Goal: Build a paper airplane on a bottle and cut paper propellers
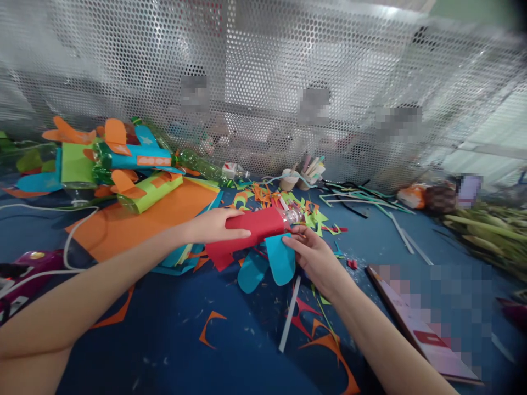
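A plastic bottle wrapped in red paper (267,224) lies sideways, its clear neck (293,215) pointing right. My left hand (220,225) grips the wrapped body from the left, thumb and fingers spread around it. Against the lower side of the bottle hangs a rounded blue paper piece (281,263), its upper edge pinched between the thumb and fingers of my right hand (308,247). A second blue paper piece (252,271) hangs just left of it. Whether the blue pieces are stuck to the red paper I cannot tell.
Finished-looking paper-and-bottle planes (138,156) pile up at the left on orange sheets (111,225). Paper scraps (263,195) litter the blue table (164,340). Cups with sticks (310,174) stand by the perforated screen (255,82). A glue gun (39,269) lies left, a tablet (424,323) right.
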`<state>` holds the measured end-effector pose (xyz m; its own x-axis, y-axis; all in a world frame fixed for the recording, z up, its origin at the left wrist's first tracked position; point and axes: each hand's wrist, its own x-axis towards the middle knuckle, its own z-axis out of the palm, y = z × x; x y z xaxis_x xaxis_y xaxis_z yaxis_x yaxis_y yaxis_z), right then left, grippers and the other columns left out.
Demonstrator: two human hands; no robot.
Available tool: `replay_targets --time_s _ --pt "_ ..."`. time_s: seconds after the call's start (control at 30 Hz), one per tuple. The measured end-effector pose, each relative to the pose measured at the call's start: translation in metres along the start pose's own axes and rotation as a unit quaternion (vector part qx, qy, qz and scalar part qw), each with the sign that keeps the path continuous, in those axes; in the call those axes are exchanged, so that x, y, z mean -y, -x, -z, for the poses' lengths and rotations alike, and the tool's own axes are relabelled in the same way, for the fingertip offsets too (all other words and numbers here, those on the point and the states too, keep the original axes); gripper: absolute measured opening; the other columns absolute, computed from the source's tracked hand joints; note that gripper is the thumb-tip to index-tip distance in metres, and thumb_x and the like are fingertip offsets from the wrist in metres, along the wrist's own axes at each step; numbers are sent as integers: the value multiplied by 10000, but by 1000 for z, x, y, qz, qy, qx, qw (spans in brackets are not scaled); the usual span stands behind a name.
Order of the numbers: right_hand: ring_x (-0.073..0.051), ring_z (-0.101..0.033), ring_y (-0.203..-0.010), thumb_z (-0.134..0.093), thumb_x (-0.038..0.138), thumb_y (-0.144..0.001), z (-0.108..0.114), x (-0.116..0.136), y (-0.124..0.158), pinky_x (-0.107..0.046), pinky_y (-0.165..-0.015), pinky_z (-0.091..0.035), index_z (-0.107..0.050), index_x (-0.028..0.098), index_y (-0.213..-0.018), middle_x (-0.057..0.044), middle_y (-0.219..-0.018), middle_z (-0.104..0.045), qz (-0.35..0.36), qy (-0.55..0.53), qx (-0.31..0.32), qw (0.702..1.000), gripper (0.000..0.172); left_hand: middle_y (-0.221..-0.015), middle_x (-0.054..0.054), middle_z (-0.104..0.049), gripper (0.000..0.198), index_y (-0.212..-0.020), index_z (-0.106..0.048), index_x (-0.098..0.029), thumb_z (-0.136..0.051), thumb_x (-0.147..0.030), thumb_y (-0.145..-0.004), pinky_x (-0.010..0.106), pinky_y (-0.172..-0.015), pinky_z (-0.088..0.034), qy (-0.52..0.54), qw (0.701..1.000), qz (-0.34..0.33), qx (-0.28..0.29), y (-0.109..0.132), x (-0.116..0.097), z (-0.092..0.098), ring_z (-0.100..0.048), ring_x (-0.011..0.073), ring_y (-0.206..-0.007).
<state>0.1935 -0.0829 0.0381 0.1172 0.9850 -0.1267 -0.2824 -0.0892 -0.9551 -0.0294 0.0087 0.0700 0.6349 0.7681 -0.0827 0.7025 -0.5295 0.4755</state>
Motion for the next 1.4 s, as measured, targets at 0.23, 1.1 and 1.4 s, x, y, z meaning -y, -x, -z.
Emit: replay_targets --time_s 0.23,1.1,1.4 --pt "-61 -450 -469 -758 319 -628 -1 6 3 -185 -435 -352 -395 228 -800 104 -588 -463 23 39 1 999 411 -1372 115 -418 811 -1334 -409 -168 -433 -687 -712 378 -996 -328 -14 1000 -2 -2 0 0 0 -403 315 -1227" --pt "-62 -400 -491 -781 287 -597 2 1 -1 -198 -453 -328 -392 220 -726 94 -567 -428 39 54 1 998 415 -1328 143 -464 805 -1320 -431 -160 -465 -681 -707 406 -960 -352 -3 1000 -17 -20 3 -2 -7 -438 327 -1191" --pt "-66 -398 -504 -762 292 -614 1 -11 -5 -193 -471 -330 -384 217 -709 93 -574 -445 68 79 -7 995 398 -1325 119 -474 775 -1301 -456 -182 -507 -656 -689 392 -975 -339 -15 999 -37 -29 3 0 -9 -448 312 -1186"
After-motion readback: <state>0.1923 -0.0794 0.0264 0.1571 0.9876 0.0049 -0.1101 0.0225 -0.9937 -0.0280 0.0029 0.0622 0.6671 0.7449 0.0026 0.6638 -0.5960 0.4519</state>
